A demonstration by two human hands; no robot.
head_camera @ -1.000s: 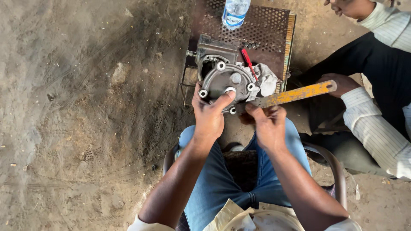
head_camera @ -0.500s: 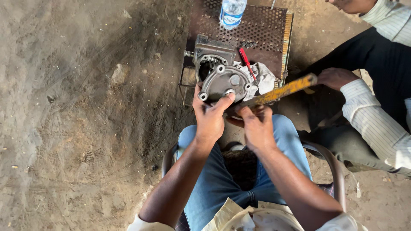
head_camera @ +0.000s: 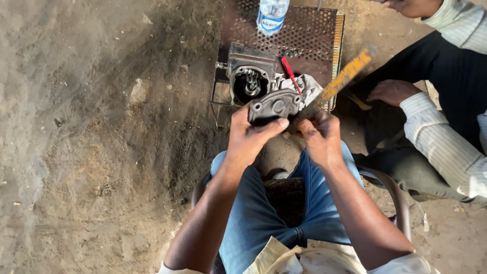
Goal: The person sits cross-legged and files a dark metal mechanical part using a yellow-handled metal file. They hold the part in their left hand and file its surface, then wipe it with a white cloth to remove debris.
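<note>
Two hands are working together: our left hand (head_camera: 251,134) is gripping the round grey metal cover (head_camera: 274,107) just near the open housing (head_camera: 249,76), steadying it while our right hand (head_camera: 318,133), closed, is levering the yellow-handled flat tool (head_camera: 341,78).

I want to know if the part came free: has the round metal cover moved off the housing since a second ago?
Yes. The round metal cover has come toward the person, off the housing, whose opening now shows.

Head-worn view, steeply downward, close
</note>
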